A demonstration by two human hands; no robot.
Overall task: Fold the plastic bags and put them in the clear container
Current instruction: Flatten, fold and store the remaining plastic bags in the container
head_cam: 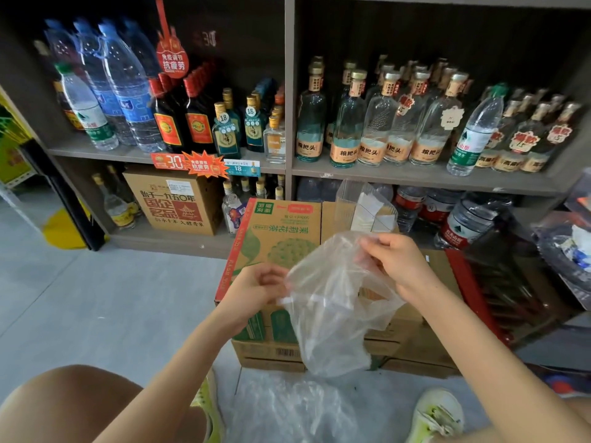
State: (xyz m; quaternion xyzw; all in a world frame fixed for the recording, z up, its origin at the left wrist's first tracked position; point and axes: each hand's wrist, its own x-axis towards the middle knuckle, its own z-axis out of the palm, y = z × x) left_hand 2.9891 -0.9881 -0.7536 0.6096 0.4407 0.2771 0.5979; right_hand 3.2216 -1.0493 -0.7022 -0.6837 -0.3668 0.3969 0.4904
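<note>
A clear plastic bag [332, 308] hangs in the air in front of the cardboard boxes. My left hand [256, 289] pinches its left edge, fingers curled. My right hand [396, 260] pinches the bag's upper right part, a little higher. A clear container [345, 206] stands on top of the boxes behind the bag, with several folded white bags [371, 212] inside it. More loose clear bags [287, 407] lie on the floor between my feet.
Stacked cardboard boxes [275, 235] stand right in front of me. Behind them a shelf [415, 177] holds many glass and water bottles. A red crate [499, 289] sits at the right. Grey floor [112, 298] spreads to the left. My shoes [438, 414] are at the bottom.
</note>
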